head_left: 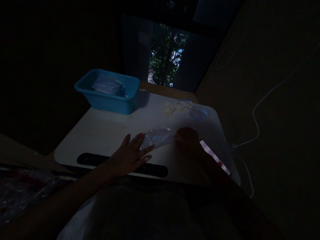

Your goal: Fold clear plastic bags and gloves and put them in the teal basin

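A clear plastic bag [157, 136] lies on the white table [100, 128] between my hands. With fingers spread, my left hand [132, 153] rests on the bag's left edge. My right hand [187, 139] is at the bag's right end, fingers curled together on it; dim light hides the fingertips. Farther back lie some crumpled pale pieces [170, 107], too dark to name, beside another clear plastic piece [199, 112].
A blue basin [111, 104] at the back left holds a clear-wrapped packet [107, 84]. A phone with a lit screen [215, 157] lies right of my right hand. A white cable [254, 109] hangs along the right wall. A dark slot [92, 160] runs along the table's front.
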Tool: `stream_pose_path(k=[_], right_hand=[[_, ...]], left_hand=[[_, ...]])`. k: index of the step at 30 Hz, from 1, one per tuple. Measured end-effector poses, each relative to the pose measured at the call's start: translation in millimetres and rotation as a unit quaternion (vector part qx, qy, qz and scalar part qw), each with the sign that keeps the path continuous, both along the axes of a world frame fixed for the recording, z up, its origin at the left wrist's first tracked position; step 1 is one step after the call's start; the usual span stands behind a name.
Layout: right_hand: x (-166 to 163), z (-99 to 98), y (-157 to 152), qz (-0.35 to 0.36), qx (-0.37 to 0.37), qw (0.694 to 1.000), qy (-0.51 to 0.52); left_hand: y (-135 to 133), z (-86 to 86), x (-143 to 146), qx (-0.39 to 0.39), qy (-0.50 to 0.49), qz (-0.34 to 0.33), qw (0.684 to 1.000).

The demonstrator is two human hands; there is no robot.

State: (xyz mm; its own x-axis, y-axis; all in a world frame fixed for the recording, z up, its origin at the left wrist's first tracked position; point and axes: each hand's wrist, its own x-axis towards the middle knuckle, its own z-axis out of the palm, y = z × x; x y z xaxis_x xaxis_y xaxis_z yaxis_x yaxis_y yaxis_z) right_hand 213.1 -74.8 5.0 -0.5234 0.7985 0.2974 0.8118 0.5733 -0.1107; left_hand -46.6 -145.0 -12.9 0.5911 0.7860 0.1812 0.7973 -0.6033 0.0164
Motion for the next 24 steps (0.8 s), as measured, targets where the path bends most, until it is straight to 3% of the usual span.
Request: stream_pose_path(k=[9, 13, 18, 24], right_hand=[[-7, -2.0, -6, -0.053, -0.021, 0.998, 0.02], [-7, 2.4, -3, -0.054, -0.041, 0.997, 0.026], [-11, 9.3, -10, -0.104, -0.068, 0.992, -0.002], [-14, 4.4, -4, -0.082, -0.076, 0.994, 0.006]], left_hand=[[1, -1.1, -1, -0.002, 0.005, -0.001, 1.0], [0, -0.3, -1, 0.003, 0.007, -0.003, 1.0], [0, -0.7, 0, 0.007, 0.006, -0.002, 1.0], [0, -0.7, 0, 0.008, 0.003, 0.002, 1.0]])
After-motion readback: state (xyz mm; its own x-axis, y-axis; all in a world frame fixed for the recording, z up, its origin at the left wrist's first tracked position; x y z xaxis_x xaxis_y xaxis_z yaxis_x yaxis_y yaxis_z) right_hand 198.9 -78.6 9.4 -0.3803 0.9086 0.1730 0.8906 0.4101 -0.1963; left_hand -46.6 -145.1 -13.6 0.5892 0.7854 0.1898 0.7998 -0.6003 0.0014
